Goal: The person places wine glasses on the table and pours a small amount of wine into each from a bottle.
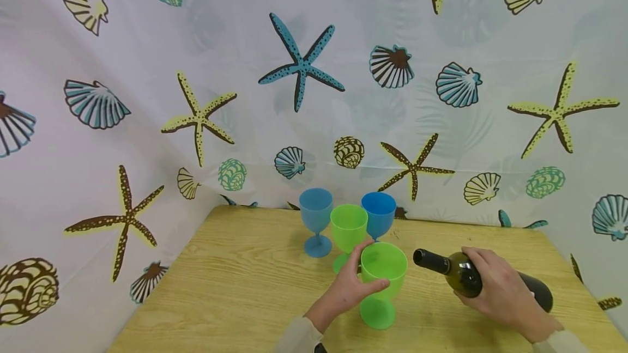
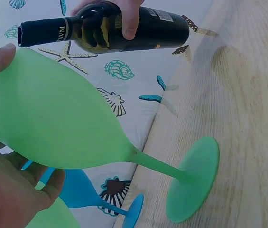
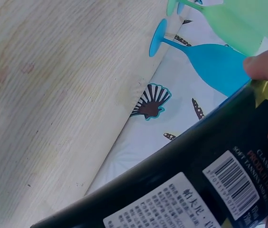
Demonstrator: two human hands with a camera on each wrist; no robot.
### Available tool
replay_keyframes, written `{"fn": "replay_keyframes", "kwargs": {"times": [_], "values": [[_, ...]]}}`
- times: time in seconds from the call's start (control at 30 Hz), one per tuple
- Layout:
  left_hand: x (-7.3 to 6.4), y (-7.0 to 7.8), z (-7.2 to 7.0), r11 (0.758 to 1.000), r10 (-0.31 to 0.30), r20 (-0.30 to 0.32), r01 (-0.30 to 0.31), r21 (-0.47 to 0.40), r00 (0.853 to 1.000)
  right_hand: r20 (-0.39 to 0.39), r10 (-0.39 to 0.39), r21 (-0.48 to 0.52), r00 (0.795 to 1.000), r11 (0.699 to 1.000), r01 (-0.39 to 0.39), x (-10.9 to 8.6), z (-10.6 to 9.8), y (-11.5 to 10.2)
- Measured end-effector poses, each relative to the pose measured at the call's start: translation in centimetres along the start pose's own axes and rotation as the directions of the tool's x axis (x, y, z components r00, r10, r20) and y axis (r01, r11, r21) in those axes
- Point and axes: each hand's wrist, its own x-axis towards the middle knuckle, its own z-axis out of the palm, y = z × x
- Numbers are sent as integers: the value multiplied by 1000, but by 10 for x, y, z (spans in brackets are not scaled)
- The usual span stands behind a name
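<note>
My left hand grips the bowl of a green plastic goblet, thumb in front and fingers behind. In the left wrist view the goblet's round foot shows near the table. My right hand holds a dark wine bottle around its body. The bottle lies tilted almost level, its open mouth pointing left toward the goblet, a little apart from the rim. Its barcode label faces the right wrist camera.
Behind the held goblet stand a second green goblet, a light blue goblet and a darker blue goblet. They are on a wooden table. A white curtain printed with starfish and shells hangs along the back and sides.
</note>
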Motion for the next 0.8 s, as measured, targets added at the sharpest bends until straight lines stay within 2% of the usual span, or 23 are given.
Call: {"fn": "replay_keyframes", "kwargs": {"times": [0.4,0.8], "values": [[1,1,-1,1000,-4,-4,4,3,1000,64,-42,-58,997,997,46,8,0,2],[0,1,-1,1000,-15,1,15,-3,1000,110,-48,-53,993,997,54,14,-1,3]]}}
